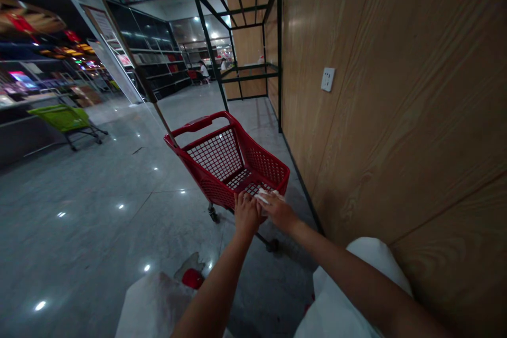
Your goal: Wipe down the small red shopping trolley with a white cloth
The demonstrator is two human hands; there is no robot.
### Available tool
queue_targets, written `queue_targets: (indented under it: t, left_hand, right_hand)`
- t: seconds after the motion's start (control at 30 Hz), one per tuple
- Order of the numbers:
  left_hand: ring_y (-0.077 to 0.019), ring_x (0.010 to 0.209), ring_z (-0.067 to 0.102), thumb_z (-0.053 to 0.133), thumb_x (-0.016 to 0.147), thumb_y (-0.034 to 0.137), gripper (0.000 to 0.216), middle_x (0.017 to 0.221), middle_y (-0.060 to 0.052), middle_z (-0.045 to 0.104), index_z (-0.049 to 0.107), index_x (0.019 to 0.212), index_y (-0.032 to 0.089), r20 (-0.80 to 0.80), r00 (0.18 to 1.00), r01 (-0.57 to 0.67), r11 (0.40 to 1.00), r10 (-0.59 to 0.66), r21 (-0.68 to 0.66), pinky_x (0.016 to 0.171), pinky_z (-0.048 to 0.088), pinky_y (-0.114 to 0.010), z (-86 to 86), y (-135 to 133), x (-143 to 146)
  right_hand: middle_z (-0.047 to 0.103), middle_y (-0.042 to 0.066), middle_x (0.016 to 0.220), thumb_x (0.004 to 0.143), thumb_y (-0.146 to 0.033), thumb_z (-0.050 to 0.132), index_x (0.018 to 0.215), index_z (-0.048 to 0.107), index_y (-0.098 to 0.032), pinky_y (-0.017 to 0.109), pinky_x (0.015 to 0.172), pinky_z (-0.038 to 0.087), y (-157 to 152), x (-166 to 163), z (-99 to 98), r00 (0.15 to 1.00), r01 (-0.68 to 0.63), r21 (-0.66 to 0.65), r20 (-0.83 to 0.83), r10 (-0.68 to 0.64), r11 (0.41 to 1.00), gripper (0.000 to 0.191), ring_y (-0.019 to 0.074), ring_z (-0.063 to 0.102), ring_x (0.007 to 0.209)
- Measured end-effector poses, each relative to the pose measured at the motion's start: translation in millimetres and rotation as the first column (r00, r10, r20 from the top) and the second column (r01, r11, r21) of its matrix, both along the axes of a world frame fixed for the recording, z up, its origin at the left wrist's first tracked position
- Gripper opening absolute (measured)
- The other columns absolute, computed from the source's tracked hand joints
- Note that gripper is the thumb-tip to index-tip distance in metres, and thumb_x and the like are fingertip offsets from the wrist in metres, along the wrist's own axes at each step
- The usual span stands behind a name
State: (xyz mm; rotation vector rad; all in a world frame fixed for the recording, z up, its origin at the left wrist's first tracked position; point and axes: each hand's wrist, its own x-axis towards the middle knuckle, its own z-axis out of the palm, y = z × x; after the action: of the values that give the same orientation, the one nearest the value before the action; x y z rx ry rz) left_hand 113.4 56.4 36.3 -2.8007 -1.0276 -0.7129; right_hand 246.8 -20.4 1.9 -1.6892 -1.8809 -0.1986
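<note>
A red plastic shopping cart [222, 156] stands on the grey floor beside a wood-panelled wall, its handle on the far side. My left hand [246, 215] rests closed on the near rim of the basket. My right hand [278, 210] sits just beside it on the same rim, fingers pressed on a small white cloth or wipe [263, 198]. Both hands touch each other at the rim. The basket looks empty through its mesh.
The wood wall [396, 116] with a white socket [327, 79] runs along the right. An empty black metal rack [253, 37] stands behind the cart. A green cart [65, 119] is at the far left near shelves. A person sits far down the aisle.
</note>
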Motion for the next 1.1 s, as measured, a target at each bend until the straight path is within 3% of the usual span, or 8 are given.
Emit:
queue_targets:
  t: [0.1,0.23,0.33,0.47,0.6,0.77,1.0,1.1]
  left_hand:
    - [-0.0292,0.121,0.046,0.041,0.09,0.028,0.03,0.108,-0.011,0.064,0.069,0.096,0.017,-0.033,0.999,0.011,1.0,-0.012,-0.025,0.112,0.028,-0.051,1.5,0.0,-3.3]
    - [-0.0289,0.121,0.046,0.038,0.091,0.029,0.033,0.109,-0.012,0.063,0.069,0.095,0.017,-0.063,0.997,0.051,0.997,-0.055,-0.06,0.112,0.027,-0.051,5.5,-1.7,-3.3]
    - [-0.0286,0.121,0.046,0.037,0.092,0.032,0.035,0.111,-0.011,0.062,0.069,0.093,0.018,-0.056,0.996,0.06,0.994,-0.066,-0.092,0.113,0.025,-0.052,8.4,-5.5,-2.7]
    - [-0.0319,0.125,0.041,0.049,0.086,0.047,0.036,0.116,-0.012,0.058,0.067,0.098,0.019,-0.045,0.994,0.089,0.983,-0.097,-0.161,0.113,0.021,-0.055,10.2,-7.0,-10.5]
    - [-0.0339,0.128,0.036,0.059,0.075,0.058,0.046,0.122,-0.011,0.054,0.066,0.102,0.021,-0.049,0.984,0.157,0.966,-0.17,-0.204,0.112,0.021,-0.057,10.4,0.0,-24.2]
    - [-0.0304,0.126,0.04,0.062,0.078,0.047,0.03,0.114,-0.01,0.058,0.066,0.092,0.021,-0.062,0.989,0.126,0.979,-0.137,-0.159,0.113,0.023,-0.054,5.2,5.6,-25.4]
    - [-0.027,0.121,0.045,0.061,0.081,0.033,0.027,0.111,-0.009,0.059,0.065,0.106,0.024,0.014,0.997,0.075,0.986,-0.074,-0.147,0.113,0.027,-0.053,-5.3,4.8,-17.4]
    - [-0.0266,0.118,0.046,0.065,0.078,0.038,0.027,0.106,-0.008,0.06,0.066,0.101,0.024,0.028,0.995,0.096,0.983,-0.093,-0.157,0.113,0.027,-0.052,-4.7,7.9,-19.3]
  right_hand:
    - [0.05,0.009,0.14,0.089,-0.007,0.045,0.137,0.047,-0.023,0.047,0.112,0.029,-3.8,-11.2,-3.4,1.0,-0.002,-0.001,0.003,0.002,1.0,0.051,0.0214,0.035,0.136]
    - [0.052,0.007,0.139,0.089,-0.007,0.044,0.134,0.05,-0.024,0.043,0.11,0.033,-5.0,21.8,7.1,0.999,0.029,-0.048,0.032,-0.027,0.998,0.049,0.019,0.038,0.135]
    - [0.053,0.009,0.137,0.087,-0.005,0.045,0.13,0.056,-0.019,0.042,0.109,0.034,-4.8,40.5,17.0,0.988,0.149,-0.128,0.045,-0.145,0.98,0.046,0.0211,0.039,0.134]
    - [0.052,0.01,0.138,0.086,-0.003,0.044,0.131,0.055,-0.017,0.043,0.111,0.03,-5.2,17.8,9.4,0.975,0.215,-0.131,0.09,-0.205,0.968,0.048,0.0241,0.036,0.136]
    - [0.048,0.005,0.143,0.088,-0.005,0.044,0.136,0.049,-0.024,0.044,0.111,0.029,-8.2,1.0,-0.7,0.983,0.147,-0.102,0.122,-0.134,0.984,0.052,0.022,0.035,0.136]
    - [0.053,0.008,0.137,0.088,-0.008,0.045,0.13,0.055,-0.023,0.045,0.108,0.034,-4.9,22.2,6.9,0.987,0.14,-0.09,0.097,-0.131,0.986,0.046,0.0226,0.04,0.133]
    - [0.053,0.01,0.137,0.088,-0.006,0.041,0.134,0.051,-0.021,0.043,0.109,0.031,-0.4,-16.1,-13.7,0.99,0.063,-0.055,0.127,-0.056,0.997,0.049,0.0209,0.045,0.128]
    - [0.052,0.01,0.138,0.088,-0.006,0.042,0.136,0.048,-0.023,0.044,0.107,0.034,-0.8,-7.9,-11.1,0.985,0.033,-0.078,0.169,-0.019,0.996,0.051,0.0214,0.042,0.131]
